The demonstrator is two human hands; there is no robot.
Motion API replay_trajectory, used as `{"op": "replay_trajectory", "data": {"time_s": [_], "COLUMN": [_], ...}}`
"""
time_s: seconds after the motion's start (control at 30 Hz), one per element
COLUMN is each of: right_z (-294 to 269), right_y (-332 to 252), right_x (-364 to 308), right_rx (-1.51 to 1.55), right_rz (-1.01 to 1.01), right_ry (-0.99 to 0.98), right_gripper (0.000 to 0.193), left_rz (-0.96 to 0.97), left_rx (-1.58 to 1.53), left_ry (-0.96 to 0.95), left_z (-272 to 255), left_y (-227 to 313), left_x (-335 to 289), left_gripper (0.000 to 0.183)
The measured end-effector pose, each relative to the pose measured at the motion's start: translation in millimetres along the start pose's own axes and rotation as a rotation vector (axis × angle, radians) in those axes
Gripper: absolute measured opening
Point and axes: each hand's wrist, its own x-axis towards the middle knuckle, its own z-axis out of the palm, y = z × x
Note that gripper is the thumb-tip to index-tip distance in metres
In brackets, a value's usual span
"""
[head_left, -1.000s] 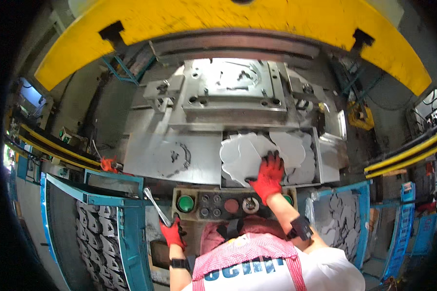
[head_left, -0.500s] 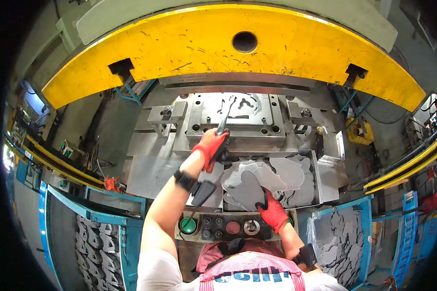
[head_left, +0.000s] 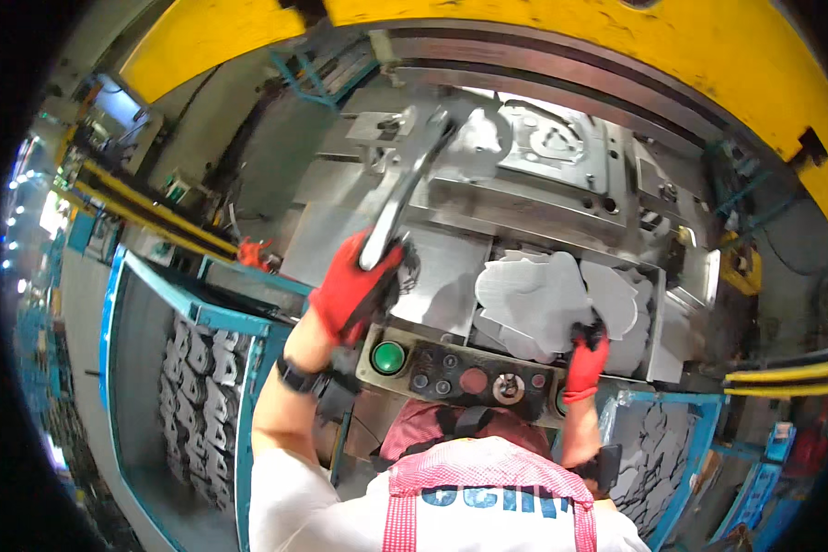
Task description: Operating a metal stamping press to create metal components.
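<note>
My left hand [head_left: 357,281], in a red glove with dark patches, is closed round the handle of a long silver hand tool [head_left: 397,204]. At the tool's far end is a blurred grey metal piece [head_left: 478,145], overlapping the left side of the steel die [head_left: 561,138]; whether the tool grips it I cannot tell. My right hand [head_left: 586,363], also red-gloved, pinches the near edge of a flat grey sheet-metal blank [head_left: 557,299]. That blank lies over a pile of similar blanks [head_left: 627,322] in a shallow tray in front of the die.
Above the die hangs the yellow press ram [head_left: 745,55]. A control panel [head_left: 442,373] with a green button [head_left: 388,357] stands near my body. A blue bin [head_left: 124,386] with stamped parts is at left; another blue bin [head_left: 704,451] with grey metal pieces is at right.
The view has turned and shifted. The tool has swung from over the die to its left side, and a grey piece now shows at its tip. My right hand still holds the blank.
</note>
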Motion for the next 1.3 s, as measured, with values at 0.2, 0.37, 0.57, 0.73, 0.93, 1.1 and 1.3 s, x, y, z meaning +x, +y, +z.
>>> {"op": "replay_trajectory", "data": {"time_s": [0.2,0.37,0.57,0.73,0.93,1.1,1.3], "right_z": [-13.2,-17.4,36.9,112.1,160.8,187.5,78.0], "right_y": [-40.0,-44.5,-91.6,-137.6,-101.3,-145.4,-204.8], "right_x": [19.1,41.6,139.8,235.9,307.0,262.4,154.4], "right_rx": [0.000,-0.236,-0.021,-0.485,-0.872,-1.259,-1.181], "right_rz": [-0.091,-0.268,-0.312,-0.331,-0.613,-0.405,-0.691], "right_ry": [-0.056,-0.031,-0.160,-0.005,-0.181,-0.158,-0.120], "right_gripper": [0.046,0.047,0.035,0.026,0.045,0.044,0.046], "left_rz": [-0.269,-0.186,-0.595,-0.437,-0.386,-0.249,-0.640], "left_rx": [0.238,0.482,-0.842,-0.555,-0.072,0.184,-0.138], "left_ry": [0.321,0.279,-0.183,-0.002,0.143,0.226,0.673], "left_z": [-84.8,-112.4,-122.9,-97.9,-88.3,-96.8,-63.2], "left_y": [-130.6,-222.9,-256.9,-212.5,-178.4,-219.3,-228.9], "left_x": [-80.9,-65.3,-77.1,-88.2,-140.0,-167.0,-118.1], "left_gripper": [0.024,0.023,0.029,0.032,0.029,0.029,0.031]}}
